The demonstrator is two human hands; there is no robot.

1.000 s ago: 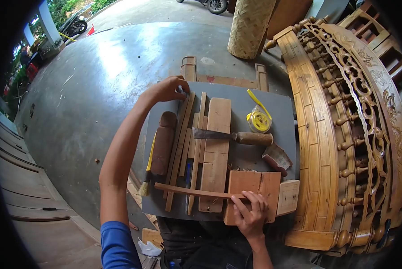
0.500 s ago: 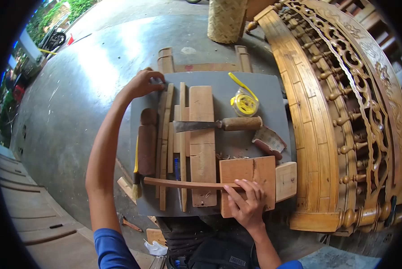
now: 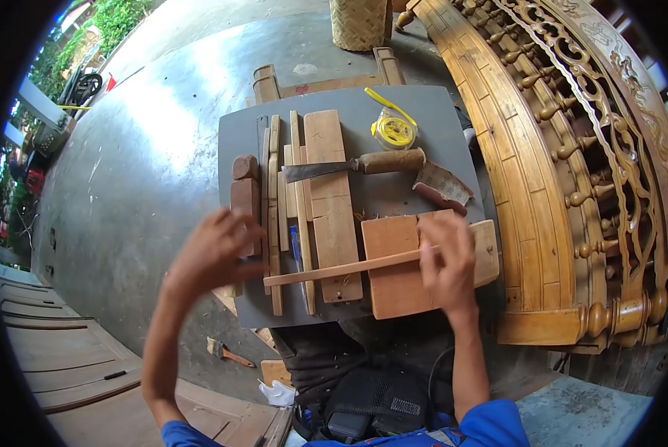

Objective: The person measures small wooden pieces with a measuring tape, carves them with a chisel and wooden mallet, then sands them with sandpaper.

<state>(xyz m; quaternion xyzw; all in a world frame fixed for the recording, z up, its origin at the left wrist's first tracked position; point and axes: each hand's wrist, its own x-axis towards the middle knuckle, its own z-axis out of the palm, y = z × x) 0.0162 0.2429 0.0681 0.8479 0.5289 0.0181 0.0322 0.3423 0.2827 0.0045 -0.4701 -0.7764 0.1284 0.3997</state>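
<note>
A thin wooden strip (image 3: 326, 273) lies crosswise over a flat board (image 3: 334, 201) and a reddish wooden block (image 3: 397, 287). My right hand (image 3: 453, 257) is over the strip's right end, blurred, with curved fingers apart; it does not appear to grip the strip. My left hand (image 3: 218, 249), also smeared by motion, hovers beside the strip's left end with thumb and fingers apart and nothing seen in it. Narrow wooden sticks (image 3: 274, 186) and a blue pen (image 3: 296, 246) lie between my hands. Above them, a wooden-handled chisel (image 3: 356, 165) rests across the board.
A yellow tape measure (image 3: 395, 130) and a curled sandpaper piece (image 3: 443, 186) lie on the grey work surface (image 3: 241, 127). A brown wooden tool (image 3: 244, 186) is at its left. A carved wooden bench (image 3: 513, 171) stands close on the right. A brush (image 3: 229, 352) lies on the floor.
My left hand has come down from the far left corner to the strip's left end. My right hand has lifted off the strip somewhat. The camera view has shifted and turned slightly.
</note>
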